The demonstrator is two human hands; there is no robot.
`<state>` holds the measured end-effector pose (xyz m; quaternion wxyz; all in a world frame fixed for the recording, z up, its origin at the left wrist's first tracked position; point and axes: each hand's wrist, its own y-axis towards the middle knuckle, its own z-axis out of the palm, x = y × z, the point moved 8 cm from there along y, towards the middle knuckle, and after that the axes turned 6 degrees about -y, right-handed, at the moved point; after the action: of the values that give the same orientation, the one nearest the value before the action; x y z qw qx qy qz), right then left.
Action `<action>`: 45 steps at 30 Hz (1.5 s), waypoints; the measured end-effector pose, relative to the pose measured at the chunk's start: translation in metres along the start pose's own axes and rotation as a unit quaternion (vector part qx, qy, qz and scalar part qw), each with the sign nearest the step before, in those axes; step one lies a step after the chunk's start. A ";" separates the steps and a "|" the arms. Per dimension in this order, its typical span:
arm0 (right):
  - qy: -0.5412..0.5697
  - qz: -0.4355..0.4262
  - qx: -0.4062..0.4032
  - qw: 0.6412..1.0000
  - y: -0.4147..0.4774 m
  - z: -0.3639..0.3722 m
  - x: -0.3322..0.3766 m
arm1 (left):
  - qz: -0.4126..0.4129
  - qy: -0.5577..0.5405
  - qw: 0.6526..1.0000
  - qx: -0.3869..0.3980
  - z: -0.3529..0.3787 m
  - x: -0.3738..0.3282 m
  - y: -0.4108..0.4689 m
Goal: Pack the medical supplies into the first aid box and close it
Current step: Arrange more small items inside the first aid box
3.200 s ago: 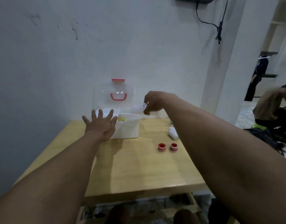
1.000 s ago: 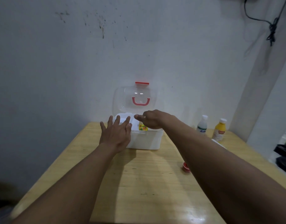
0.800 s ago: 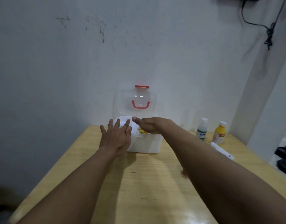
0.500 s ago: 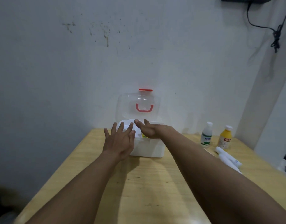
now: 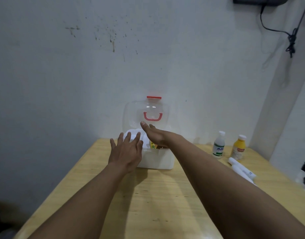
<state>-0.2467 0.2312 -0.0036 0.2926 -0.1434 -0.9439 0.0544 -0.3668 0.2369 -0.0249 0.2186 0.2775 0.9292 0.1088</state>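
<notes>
Packing under way at the table's far edge

The right hand (image 5: pixel 154 135), now empty and flat after dropping an item, lifts over the open first aid box (image 5: pixel 157 159); the left hand (image 5: pixel 126 151) stays spread against it. Bottles (image 5: pixel 219 145) still wait at the right edge.

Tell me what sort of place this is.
Probably a plain room in a home: a bare wooden table pushed against a stained white wall, with a dark cable hanging top right. Nothing here looks clinical.
</notes>
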 end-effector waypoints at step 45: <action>-0.034 0.031 0.036 0.998 0.019 0.007 -0.016 | -0.011 -0.046 0.999 0.003 -0.004 0.007 0.000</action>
<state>-0.2336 0.2443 -0.0211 0.2635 -0.1606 -0.9457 0.1020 -0.3739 0.2401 -0.0237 0.2617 0.2727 0.9214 0.0910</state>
